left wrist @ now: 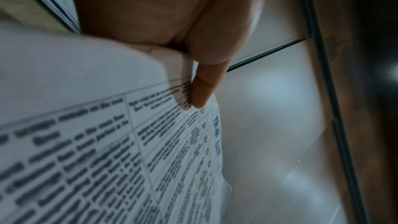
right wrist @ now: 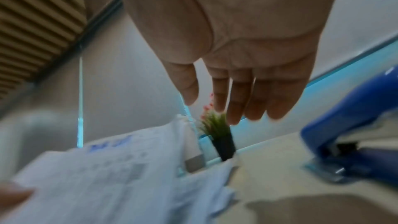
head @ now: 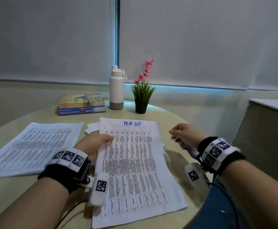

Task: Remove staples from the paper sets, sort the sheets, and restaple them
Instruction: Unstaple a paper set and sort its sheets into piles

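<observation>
A printed sheet headed "TASK LIST" (head: 135,162) is raised at a slant over the round table (head: 176,121). My left hand (head: 101,139) pinches its left edge, thumb (left wrist: 204,88) on top of the print and the other fingers hidden under the paper (left wrist: 107,142). More sheets peek out beneath its right edge (head: 163,146). My right hand (head: 179,132) hovers to the right of the sheet, fingers (right wrist: 234,101) straight and holding nothing. A blue stapler (right wrist: 355,134) sits on the table below that wrist, partly hidden in the head view (head: 192,151).
A second stack of printed sheets (head: 32,146) lies at the left. Small paper pieces (head: 92,128) sit behind the held sheet. Two books (head: 82,104), a white bottle (head: 116,90) and a potted plant (head: 142,98) stand at the back.
</observation>
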Demonstrator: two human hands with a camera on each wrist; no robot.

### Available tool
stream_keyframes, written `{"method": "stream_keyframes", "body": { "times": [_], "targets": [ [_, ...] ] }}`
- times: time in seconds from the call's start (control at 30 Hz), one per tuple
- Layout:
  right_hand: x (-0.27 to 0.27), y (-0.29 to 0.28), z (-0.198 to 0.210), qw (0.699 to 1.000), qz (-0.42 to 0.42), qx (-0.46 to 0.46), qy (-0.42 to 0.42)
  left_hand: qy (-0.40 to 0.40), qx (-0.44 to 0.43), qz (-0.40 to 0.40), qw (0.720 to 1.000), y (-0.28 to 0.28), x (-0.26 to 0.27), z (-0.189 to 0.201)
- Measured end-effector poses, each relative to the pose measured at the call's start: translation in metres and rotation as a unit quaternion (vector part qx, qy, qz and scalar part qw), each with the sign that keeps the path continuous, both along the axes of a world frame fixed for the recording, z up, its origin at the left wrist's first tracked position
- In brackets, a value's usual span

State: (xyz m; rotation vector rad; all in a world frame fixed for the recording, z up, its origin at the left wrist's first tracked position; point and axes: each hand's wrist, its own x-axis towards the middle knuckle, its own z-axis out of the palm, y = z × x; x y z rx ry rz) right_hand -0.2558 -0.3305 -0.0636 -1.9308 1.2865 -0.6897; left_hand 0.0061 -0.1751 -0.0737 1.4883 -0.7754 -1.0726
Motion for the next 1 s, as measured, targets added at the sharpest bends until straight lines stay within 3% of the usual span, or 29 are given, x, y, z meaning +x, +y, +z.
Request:
{"method": "stream_keyframes", "body": {
  "times": [0.03, 0.1, 0.2, 0.33, 0.47, 0.53, 0.6, 0.63, 0.7, 0.8, 0.9, 1.0],
  "targets": [
    [-0.006, -0.011, 0.002, 0.994, -0.039, -0.062, 0.079, 0.019, 0.004, 0.004, 1.000, -0.001, 0.002, -0.003],
    [-0.017, -0.028, 0.002, 0.951, -0.091, -0.146, 0.255, 0.052, 0.002, 0.005, 0.999, -0.003, 0.005, -0.010],
    [-0.028, -0.050, -0.007, 0.882, -0.079, -0.109, 0.451, 0.081, -0.012, 0.018, 0.997, -0.004, 0.009, -0.019],
    [-0.026, -0.067, -0.019, 0.885, -0.059, -0.017, 0.462, 0.108, -0.038, 0.022, 0.993, -0.006, 0.012, -0.028],
    [-0.018, -0.072, -0.019, 0.926, -0.087, -0.053, 0.363, 0.113, -0.051, 0.018, 0.992, -0.005, 0.012, -0.030],
    [-0.006, -0.068, -0.009, 0.968, -0.122, -0.079, 0.206, 0.107, -0.052, 0.019, 0.993, -0.005, 0.011, -0.030],
    [0.016, -0.056, 0.013, 0.990, -0.121, -0.069, -0.028, 0.103, -0.057, 0.028, 0.993, -0.005, 0.011, -0.031],
    [0.029, -0.047, 0.026, 0.985, -0.094, -0.044, -0.137, 0.099, -0.060, 0.034, 0.993, -0.006, 0.010, -0.032],
    [0.058, -0.023, 0.053, 0.963, -0.013, 0.005, -0.269, 0.090, -0.068, 0.041, 0.993, -0.007, 0.010, -0.034],
    [0.106, 0.019, 0.080, 0.946, 0.080, -0.034, -0.313, 0.066, -0.077, 0.049, 0.994, -0.008, 0.010, -0.036],
    [0.154, 0.053, 0.081, 0.934, 0.112, -0.090, -0.328, 0.056, -0.080, 0.046, 0.994, -0.007, 0.009, -0.035],
    [0.191, 0.071, 0.072, 0.932, 0.125, -0.087, -0.328, 0.050, -0.088, 0.039, 0.994, -0.006, 0.006, -0.033]
  ]
}}
